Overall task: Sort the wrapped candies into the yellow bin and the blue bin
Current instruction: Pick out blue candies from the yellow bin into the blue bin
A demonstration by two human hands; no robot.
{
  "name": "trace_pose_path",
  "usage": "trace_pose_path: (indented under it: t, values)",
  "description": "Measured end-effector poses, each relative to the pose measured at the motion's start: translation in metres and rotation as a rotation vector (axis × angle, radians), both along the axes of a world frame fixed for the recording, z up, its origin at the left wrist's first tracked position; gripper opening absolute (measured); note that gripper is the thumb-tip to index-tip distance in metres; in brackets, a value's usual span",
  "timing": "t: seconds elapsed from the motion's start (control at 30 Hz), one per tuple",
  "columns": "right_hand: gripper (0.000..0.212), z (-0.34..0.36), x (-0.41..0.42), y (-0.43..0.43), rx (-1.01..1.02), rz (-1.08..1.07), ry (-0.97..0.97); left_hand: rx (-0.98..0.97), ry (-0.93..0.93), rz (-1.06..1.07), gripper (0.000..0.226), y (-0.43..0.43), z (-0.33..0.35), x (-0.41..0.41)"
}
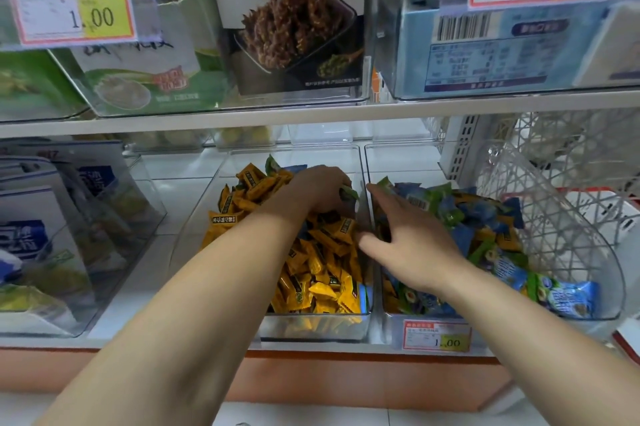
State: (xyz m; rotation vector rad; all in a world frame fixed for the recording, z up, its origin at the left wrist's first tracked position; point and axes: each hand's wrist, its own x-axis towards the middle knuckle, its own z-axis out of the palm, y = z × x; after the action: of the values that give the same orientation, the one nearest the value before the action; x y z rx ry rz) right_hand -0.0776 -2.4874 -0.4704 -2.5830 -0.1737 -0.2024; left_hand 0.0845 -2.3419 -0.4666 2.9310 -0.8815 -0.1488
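Wrapped candies (pixel 322 273) mid-sort: left hand (pixel 322 188) grips a green candy (pixel 348 193) over the yellow bin (pixel 311 157), right hand (pixel 412 245) lies open, blue bin (pixel 391 325) likely next.

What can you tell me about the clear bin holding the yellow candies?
The yellow bin is a clear plastic, open-topped rectangular tub standing upright on the white shelf, side by side with the blue bin on its right. It is heaped with yellow candies, with a few blue and green strays at the back and the front right corner. The left hand reaches in, gripping a green candy.
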Motion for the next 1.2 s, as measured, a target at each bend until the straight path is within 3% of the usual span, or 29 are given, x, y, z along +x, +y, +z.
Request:
trace_pose_path:
  t: [0.2,0.3,0.4,0.47,0.6,0.67,0.8,0.9,1.07,1.2]
  values:
    - [0.085,0.000,-0.001,0.000,-0.009,-0.004,0.030,-0.431,-0.057,0.104,0.029,0.020,0.014,-0.014]
    - [0.087,0.006,-0.003,0.003,0.007,-0.010,0.036,-0.660,-0.010,0.178,0.033,0.032,0.035,-0.035]
    - [0.087,0.014,-0.008,0.007,0.020,-0.037,-0.104,-0.865,0.069,0.248,0.038,0.039,0.051,-0.066]
    - [0.083,0.022,-0.012,0.014,0.184,-0.048,-0.150,-0.949,0.176,0.309,0.041,0.039,0.055,-0.090]
    - [0.059,0.033,-0.018,0.029,0.717,-0.047,-0.064,-1.196,0.392,0.286,0.026,0.030,0.054,-0.133]
    - [0.045,0.037,-0.021,0.028,0.837,-0.114,-0.019,-1.183,0.345,0.255,0.021,0.025,0.054,-0.147]
    - [0.038,0.050,-0.031,0.025,1.105,-0.228,0.236,-0.904,-0.019,0.286,0.035,0.017,0.050,-0.164]
    - [0.032,0.055,-0.040,0.024,1.243,-0.216,0.348,-0.920,-0.065,0.271,0.038,0.009,0.043,-0.182]
    - [0.014,0.051,-0.042,0.007,1.148,-0.195,0.257,-0.921,0.127,0.029,0.052,0.022,0.036,-0.196]
    - [0.026,0.029,-0.036,-0.029,0.314,-0.181,-0.167,-0.696,0.029,0.200,0.047,0.061,0.031,-0.171]
